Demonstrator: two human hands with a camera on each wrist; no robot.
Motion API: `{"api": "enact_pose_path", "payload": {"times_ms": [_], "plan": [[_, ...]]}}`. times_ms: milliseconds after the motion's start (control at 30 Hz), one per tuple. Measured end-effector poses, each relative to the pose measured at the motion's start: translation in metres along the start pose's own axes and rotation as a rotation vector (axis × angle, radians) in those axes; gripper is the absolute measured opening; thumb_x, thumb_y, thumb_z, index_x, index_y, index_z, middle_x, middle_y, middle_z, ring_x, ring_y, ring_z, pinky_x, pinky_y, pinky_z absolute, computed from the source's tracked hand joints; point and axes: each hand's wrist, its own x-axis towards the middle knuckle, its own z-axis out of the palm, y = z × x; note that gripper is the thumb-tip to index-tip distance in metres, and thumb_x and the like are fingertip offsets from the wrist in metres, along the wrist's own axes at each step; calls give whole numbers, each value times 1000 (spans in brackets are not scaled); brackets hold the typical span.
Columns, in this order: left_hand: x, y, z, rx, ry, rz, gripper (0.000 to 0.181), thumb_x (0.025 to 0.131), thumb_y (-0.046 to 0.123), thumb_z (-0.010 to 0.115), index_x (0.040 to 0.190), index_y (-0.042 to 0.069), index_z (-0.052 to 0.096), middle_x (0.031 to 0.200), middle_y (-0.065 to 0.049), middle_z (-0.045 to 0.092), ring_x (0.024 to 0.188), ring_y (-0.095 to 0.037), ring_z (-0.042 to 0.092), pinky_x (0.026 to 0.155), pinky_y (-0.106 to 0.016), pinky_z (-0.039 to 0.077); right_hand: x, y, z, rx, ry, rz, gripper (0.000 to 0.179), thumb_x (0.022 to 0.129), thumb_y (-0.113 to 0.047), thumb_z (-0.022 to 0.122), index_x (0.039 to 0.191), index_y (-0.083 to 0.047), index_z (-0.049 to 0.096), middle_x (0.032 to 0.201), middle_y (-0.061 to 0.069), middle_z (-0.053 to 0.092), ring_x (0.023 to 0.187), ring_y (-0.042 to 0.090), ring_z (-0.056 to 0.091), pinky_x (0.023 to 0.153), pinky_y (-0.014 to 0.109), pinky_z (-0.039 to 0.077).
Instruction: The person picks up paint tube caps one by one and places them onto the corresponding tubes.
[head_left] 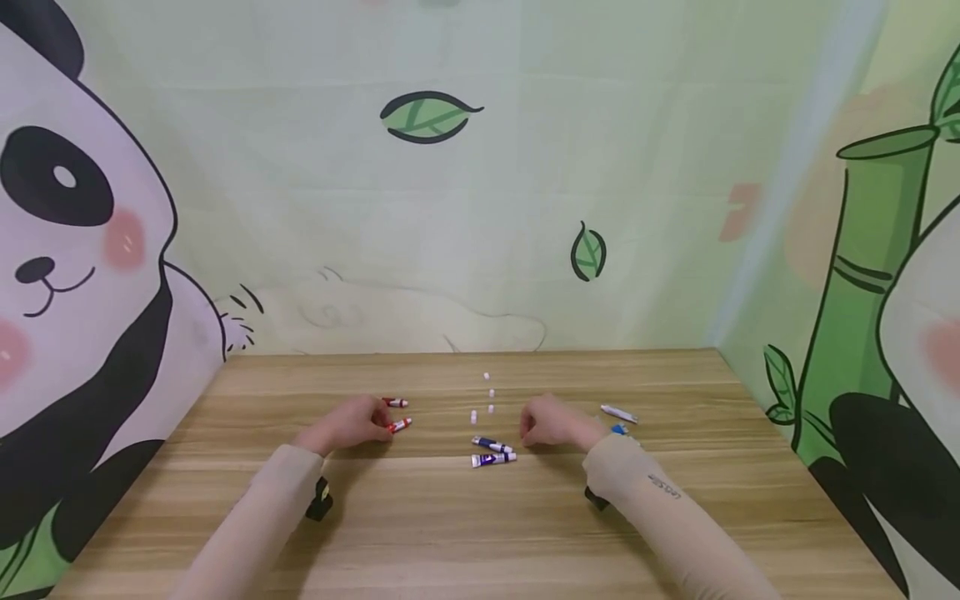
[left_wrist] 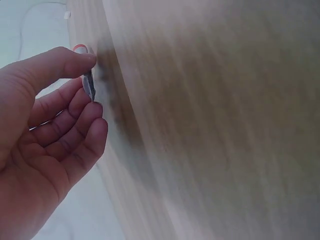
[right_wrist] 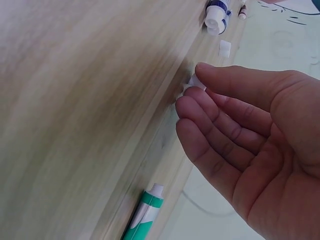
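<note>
My left hand (head_left: 358, 419) pinches a small red and white paint tube (head_left: 401, 425) between thumb and fingers; its flat crimped end (left_wrist: 89, 87) points toward the fingertips. A second red paint tube (head_left: 396, 402) lies just beyond. My right hand (head_left: 551, 422) is low over the table, its thumb and index fingertip pinching a small white piece (right_wrist: 198, 82), mostly covered by the fingers. Left of this hand lie a dark blue tube (head_left: 491, 444) and a purple-and-white tube (head_left: 493, 460). Several small white caps (head_left: 474, 417) are scattered behind them.
A whitish tube (head_left: 618, 413) and a blue item (head_left: 619, 429) lie beside the right forearm. In the right wrist view, a green and white tube (right_wrist: 145, 215) shows a bare nozzle. The wooden table (head_left: 420, 533) ends at a printed cloth backdrop (head_left: 480, 208).
</note>
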Motion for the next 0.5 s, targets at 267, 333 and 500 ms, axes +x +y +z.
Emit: {"api": "enact_pose_path", "payload": {"times_ms": [267,333,500], "plan": [[1,6,-14,-16,74,9,11,86,7,76,90,2,67,83,-3,64,76,-16,55,70,-33,48,-1,1,0,-23,7,-9,10,89,-7,75,81,-10,68,75,-4,61,71,13,55,70,29,47],[2,7,-20,-7,97,23,12,87,7,76,89,1,66,82,-4,64,75,-17,55,68,-33,49,-1,2,-1,-24,2,-2,11,89,-8,75,81,-10,68,75,-4,61,72,12,54,70,30,47],[1,15,-38,-8,139,31,11,89,10,74,92,2,67,84,-4,65,76,-17,57,69,-34,49,-3,4,-1,-29,2,-4,11,89,-8,75,80,-11,68,76,-4,61,72,12,55,71,30,47]]}}
